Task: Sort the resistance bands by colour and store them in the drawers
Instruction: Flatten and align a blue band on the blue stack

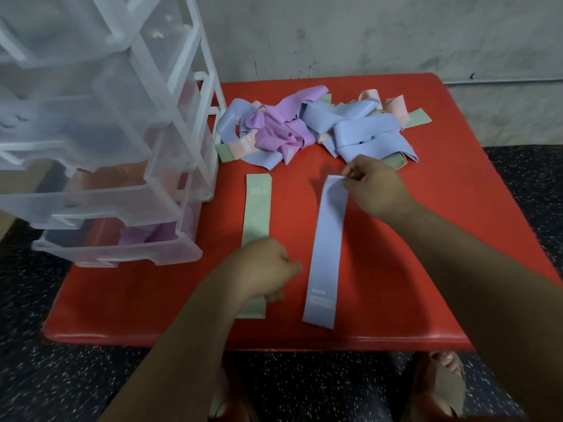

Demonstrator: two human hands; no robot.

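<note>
A long flat lavender-blue resistance band (pixel 327 248) with faint white print near its close end lies straight on a red padded mat (pixel 402 269). The right hand (pixel 374 187) pinches its far end. Beside it lies a flat pale green band (pixel 256 211) marked "30 LB"; the left hand (pixel 262 266) curls above it, grip unclear. Behind is a tangled pile of blue, purple, pink and green bands (pixel 304 126), and to the left a clear plastic drawer unit (pixel 122 147).

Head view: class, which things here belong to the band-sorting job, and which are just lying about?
Job: blue band, its far end pinched by the right hand; green band, partly under the left hand; mixed pile of bands; clear drawer unit.
Lying about: red tabletop; speckled floor; sandal.
</note>
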